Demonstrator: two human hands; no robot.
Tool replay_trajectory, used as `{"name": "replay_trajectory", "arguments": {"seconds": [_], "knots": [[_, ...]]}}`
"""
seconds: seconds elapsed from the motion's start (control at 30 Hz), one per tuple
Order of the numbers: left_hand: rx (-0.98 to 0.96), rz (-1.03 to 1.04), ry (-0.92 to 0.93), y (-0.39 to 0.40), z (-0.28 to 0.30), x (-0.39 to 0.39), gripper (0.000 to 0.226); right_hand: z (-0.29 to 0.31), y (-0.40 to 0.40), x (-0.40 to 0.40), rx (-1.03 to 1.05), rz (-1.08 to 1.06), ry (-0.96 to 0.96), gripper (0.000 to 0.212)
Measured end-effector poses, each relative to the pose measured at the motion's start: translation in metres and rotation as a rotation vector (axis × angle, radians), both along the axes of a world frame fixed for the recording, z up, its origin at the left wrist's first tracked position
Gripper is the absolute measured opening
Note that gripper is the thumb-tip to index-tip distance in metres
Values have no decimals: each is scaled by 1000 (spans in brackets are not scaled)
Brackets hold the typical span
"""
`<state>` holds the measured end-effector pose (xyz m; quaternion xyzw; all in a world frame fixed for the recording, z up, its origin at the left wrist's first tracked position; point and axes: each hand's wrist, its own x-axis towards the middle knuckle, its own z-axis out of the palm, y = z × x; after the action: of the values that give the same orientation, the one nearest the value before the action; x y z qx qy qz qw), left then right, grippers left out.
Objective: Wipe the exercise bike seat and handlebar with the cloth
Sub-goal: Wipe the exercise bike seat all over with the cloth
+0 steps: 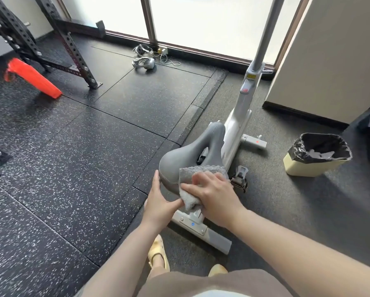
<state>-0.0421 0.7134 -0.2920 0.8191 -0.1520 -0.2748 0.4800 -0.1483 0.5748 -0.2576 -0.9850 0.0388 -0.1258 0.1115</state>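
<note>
Floor [94,146]: dark speckled rubber mats, with grey carpet under the bike. Rack [51,43]: black perforated steel, standing far left on the mats. Bike [239,116]: white frame, post rising toward the window; handlebar out of view. Bin [317,155]: cream, black liner, right of the bike on the carpet. Seat [186,151]: grey, directly before me. My right hand [214,194] presses the cloth [201,170] flat on the seat's rear, fingers spread, a fold bunched under my palm. My left hand [160,202] lies against the seat's rear left edge, fingers straight, thumb touching the cloth.
</note>
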Motion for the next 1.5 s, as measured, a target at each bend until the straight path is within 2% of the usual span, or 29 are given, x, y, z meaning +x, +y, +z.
{"name": "replay_trajectory", "arguments": {"seconds": [0.03, 0.13, 0.17, 0.23, 0.3, 0.37, 0.43, 0.53, 0.57, 0.63, 0.73, 0.77, 0.8, 0.9, 0.93, 0.97, 1.07, 1.13, 1.17, 1.23, 1.27, 1.3, 1.33, 1.4, 1.5], "knots": [[7, -16, -3, 1, 1, 2, 127, 4, -13, 5, -11, -10, 48, 41], [-1, -10, 7, 4, 3, 7, 119, 11, -32, 28, 113, -426, 110, 36], [-15, 1, 17, 4, 4, 9, 112, 13, -23, 33, 103, -475, 120, 33], [-60, 26, 51, 4, 5, 12, 95, 13, 11, 33, 51, -350, 167, 24], [-115, 88, 105, 4, 6, 16, 78, 9, 37, 20, -5, -128, 144, 29], [-140, 120, 132, 4, 8, 17, 68, 9, 31, 12, -70, -10, 108, 36], [-142, 122, 132, 5, 10, 19, 63, 13, 5, 17, -99, -80, 165, 39], [-145, 140, 102, 3, 12, 22, 50, 14, -13, 31, 56, -501, 153, 44], [-143, 156, 96, 0, 12, 21, 45, 14, -2, 32, 66, -540, 160, 42], [-140, 192, 101, -5, 11, 18, 37, 8, 30, 27, 44, -386, 167, 40], [-81, 176, 59, -9, 9, 10, 44, -1, 34, 2, -95, 44, 37, 38], [-62, 152, 48, -10, 8, 8, 50, 0, 20, -2, -157, 96, 13, 39], [-51, 124, 39, -10, 9, 7, 56, 0, 5, -4, -132, 32, -4, 43], [-26, 81, 40, -11, 12, 4, 79, -2, -9, 1, 313, -524, -99, 53], [-18, 83, 43, -12, 12, 2, 82, -3, -1, 2, 322, -570, -84, 56], [-10, 83, 39, -13, 12, 0, 83, -6, 8, 1, 264, -523, -70, 58], [29, 76, 14, -15, 11, -6, 88, -10, 3, -14, 81, -56, -45, 62], [41, 73, -21, -17, 10, -7, 89, -4, -25, -12, 118, 78, -24, 57], [42, 75, -46, -19, 11, -9, 89, -2, -35, -8, 231, -6, -40, 55], [57, 85, -102, -24, 12, -15, 90, -7, -30, 4, 572, -422, -156, 56], [67, 90, -139, -27, 13, -19, 91, -10, -16, 8, 672, -627, -205, 58], [73, 94, -177, -29, 13, -24, 93, -15, 1, 9, 656, -734, -244, 58], [76, 96, -211, -32, 13, -29, 95, -20, 17, 4, 586, -740, -265, 59], [82, 100, -261, -35, 12, -35, 94, -28, 35, -13, 467, -554, -231, 61], [77, 77, -291, -35, 8, -34, 94, -17, -4, -22, 336, -206, -120, 64]]}}
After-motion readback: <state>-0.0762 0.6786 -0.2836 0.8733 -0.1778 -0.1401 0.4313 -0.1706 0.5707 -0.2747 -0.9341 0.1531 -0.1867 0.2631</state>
